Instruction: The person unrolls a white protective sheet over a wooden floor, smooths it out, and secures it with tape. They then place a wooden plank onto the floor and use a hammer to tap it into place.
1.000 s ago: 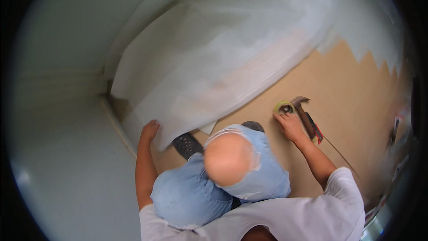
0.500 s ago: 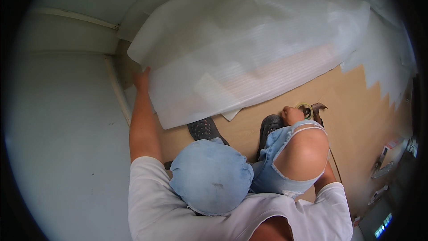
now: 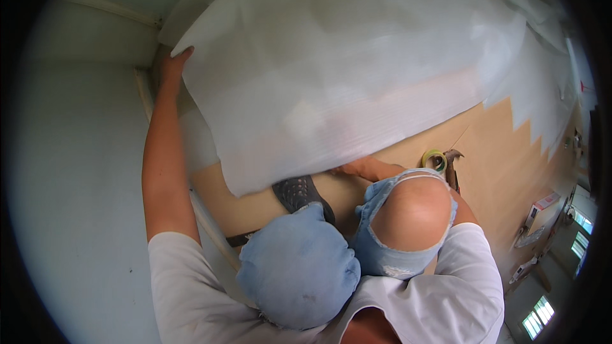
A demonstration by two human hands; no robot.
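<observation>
A translucent white foam sheet [image 3: 357, 57] spreads across the floor in front of me. My left hand [image 3: 176, 64] is closed on the sheet's far left edge, the thumb on top and the fingers mostly behind. Low at the sheet's near edge is my right hand [image 3: 363, 167], between my knees and the sheet. Its fingertips go under the edge, so whether they grip anything is hidden. A pale patch shows through the foam beyond it. Right of my bent right knee, a roll of yellowish tape [image 3: 426, 160] lies against a hammer [image 3: 452, 160].
Wood-coloured floor boards [image 3: 491, 146] run off to the right with a stepped edge. A pale wall [image 3: 76, 172] rises close on my left, with a strip along its base. My dark clog [image 3: 299, 194] stands at the sheet's near edge. A box [image 3: 542, 207] lies far right.
My left hand has moved farther away and left along the sheet's edge. My right hand has left its place by the tape and moved left to the sheet's near edge.
</observation>
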